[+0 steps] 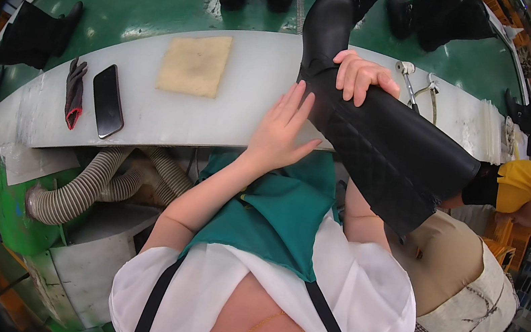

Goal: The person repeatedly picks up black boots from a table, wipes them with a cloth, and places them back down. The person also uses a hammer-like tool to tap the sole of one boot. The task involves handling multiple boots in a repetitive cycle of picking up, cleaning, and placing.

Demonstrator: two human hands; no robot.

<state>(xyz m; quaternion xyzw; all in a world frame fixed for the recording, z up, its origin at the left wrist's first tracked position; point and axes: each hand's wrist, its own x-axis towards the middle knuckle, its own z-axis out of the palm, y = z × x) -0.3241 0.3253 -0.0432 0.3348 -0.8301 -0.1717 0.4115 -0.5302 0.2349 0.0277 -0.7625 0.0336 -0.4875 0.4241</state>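
One boot held aloft

The right hand's fingers wrap its ankle, over the white table. The left hand's fingers stretch open, tips at its side. On the table: one phone, one cloth, one glove.

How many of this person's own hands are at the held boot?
2: the right hand curls over the shaft of the black boot; the left hand is open, fingertips by the ankle. Both show clearly, though the boot hides part of the right forearm.
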